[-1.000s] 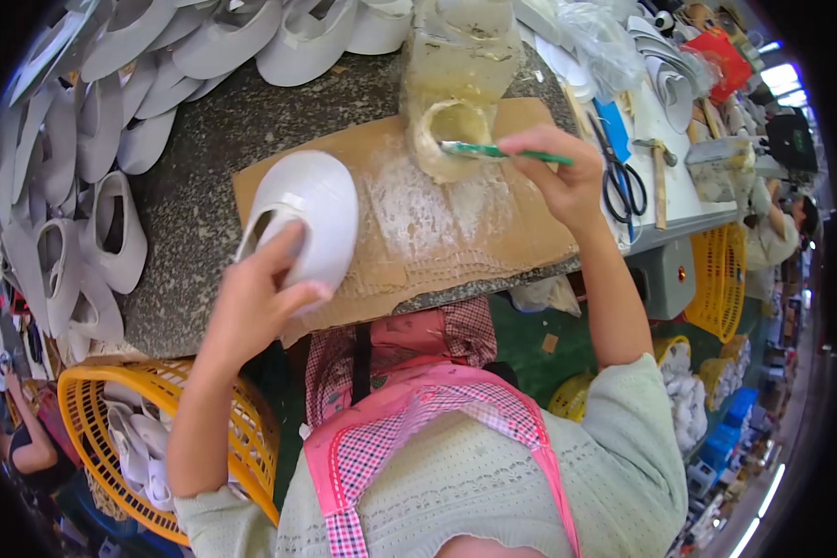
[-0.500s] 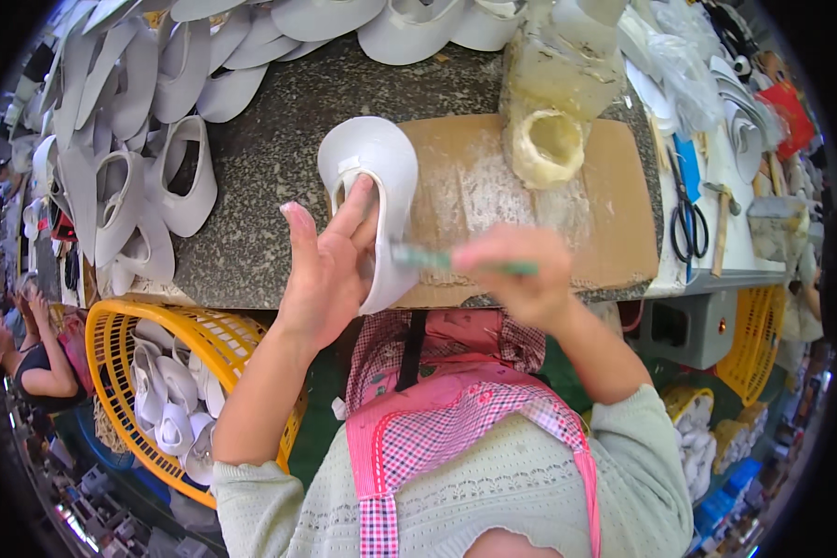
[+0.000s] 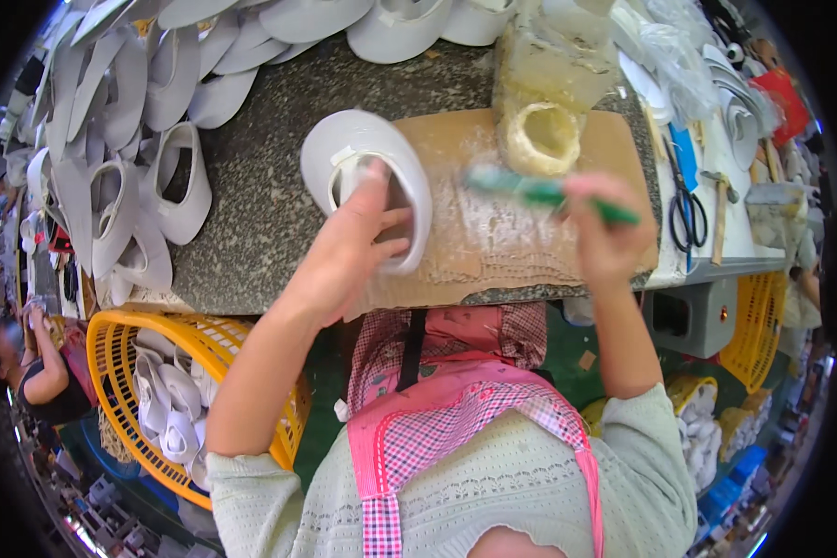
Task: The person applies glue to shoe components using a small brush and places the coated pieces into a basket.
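A white shoe upper (image 3: pixel 346 136) stands over the left part of a cardboard sheet (image 3: pixel 617 153). My left hand (image 3: pixel 341 244) reaches into its opening and grips it, the fingers partly hidden inside. Away to the right, my right hand (image 3: pixel 612 231) is closed around a green-handled brush (image 3: pixel 537 189), blurred by motion. The brush head points left over a whitish, smeared patch of the cardboard. Just beyond the brush lies a cloudy plastic bottle (image 3: pixel 551 79), its crusted, cut-open mouth facing me.
Many white shoe uppers (image 3: pixel 184 181) crowd the left and far table. A yellow basket (image 3: pixel 195 325) with more uppers stands below the left edge. At right lie black-handled scissors (image 3: pixel 688 219), a hammer (image 3: pixel 720 223) and plastic bags (image 3: pixel 671 65). Another person (image 3: pixel 46 367) is at far left.
My right hand and the brush have moved right and away from the shoe upper. My left hand has turned, tilting the upper, and its fingers sit deeper in the opening.
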